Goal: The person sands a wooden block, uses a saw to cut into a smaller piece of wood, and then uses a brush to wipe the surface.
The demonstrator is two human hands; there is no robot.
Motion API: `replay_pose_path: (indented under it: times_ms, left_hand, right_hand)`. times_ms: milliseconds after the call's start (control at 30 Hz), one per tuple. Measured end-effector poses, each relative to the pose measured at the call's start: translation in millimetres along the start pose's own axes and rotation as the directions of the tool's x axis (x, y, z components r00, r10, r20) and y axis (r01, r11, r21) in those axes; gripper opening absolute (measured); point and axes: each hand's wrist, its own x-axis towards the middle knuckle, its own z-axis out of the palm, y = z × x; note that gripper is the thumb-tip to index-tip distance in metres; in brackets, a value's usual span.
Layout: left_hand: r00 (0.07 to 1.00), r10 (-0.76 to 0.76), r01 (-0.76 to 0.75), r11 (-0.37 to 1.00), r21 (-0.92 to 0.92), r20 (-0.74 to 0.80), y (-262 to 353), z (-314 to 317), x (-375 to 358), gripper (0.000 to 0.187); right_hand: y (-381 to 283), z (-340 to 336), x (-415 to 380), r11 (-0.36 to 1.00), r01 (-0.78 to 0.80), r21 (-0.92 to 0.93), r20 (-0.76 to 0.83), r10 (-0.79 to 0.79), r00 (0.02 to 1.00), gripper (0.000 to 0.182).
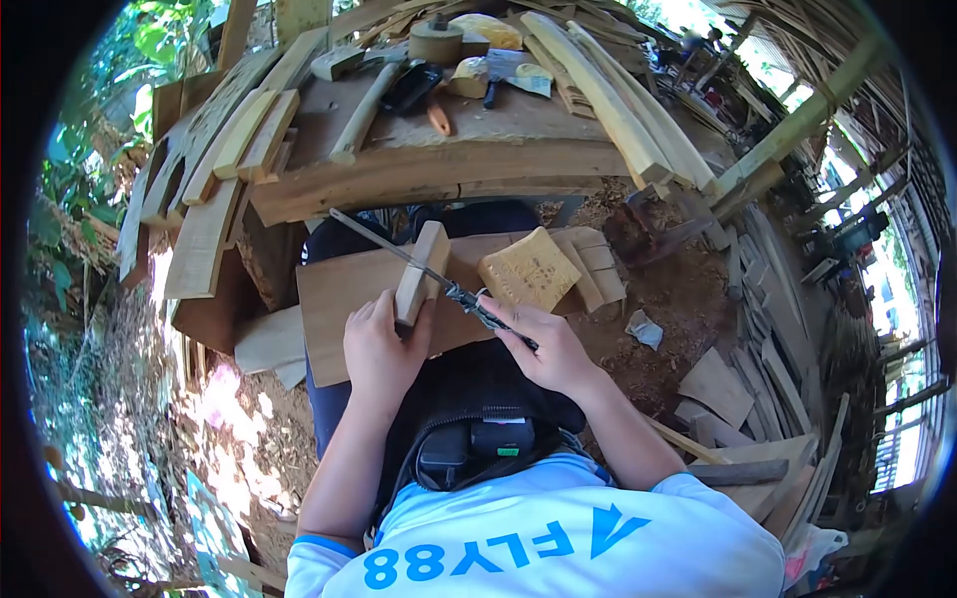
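My left hand (387, 344) is closed around the lower end of a small wooden block (429, 254), which it holds upright over a flat board (334, 299) across my lap. My right hand (543, 344) grips the wrapped dark handle of a long thin file (379, 237). The file's narrow metal shaft slants up to the left and crosses the block, apparently touching it. To the right on the board lies a yellowish square piece (528, 271) with dark marks, beside a paler wooden piece (593, 264).
Ahead stands a workbench (478, 159) bearing a wooden-handled tool (367, 115), a black-headed brush (414, 88), a round brown object (436, 42) and long wood strips (598, 95). Planks (209, 229) lean at the left. Scrap wood (768, 339) piles up on the right.
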Motion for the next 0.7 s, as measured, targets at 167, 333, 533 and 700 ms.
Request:
replay_pose_path:
  times_ms: [167,333,533,700]
  left_hand:
    - [0.999,-0.017,0.019,0.998,-0.052,0.037,5,4,1,0.029]
    - [0.999,0.024,-0.024,1.0,-0.003,0.021,0,6,0,0.029]
    - [0.999,0.04,-0.04,0.999,-0.006,-0.022,-8,13,-3,0.031]
    - [0.998,0.056,-0.056,0.998,-0.012,-0.012,-9,14,-2,0.031]
  right_hand:
    - [11,2,-6,0.996,0.083,-0.016,-0.063,-0.084,0.995,0.054]
    - [14,1,-6,0.996,0.085,-0.038,-0.038,-0.086,0.996,0.057]
    - [19,7,-4,0.991,0.137,-0.011,-0.071,-0.137,0.988,0.059]
    - [0,-3,-7,0.986,0.113,-0.122,-0.071,-0.123,0.99,0.061]
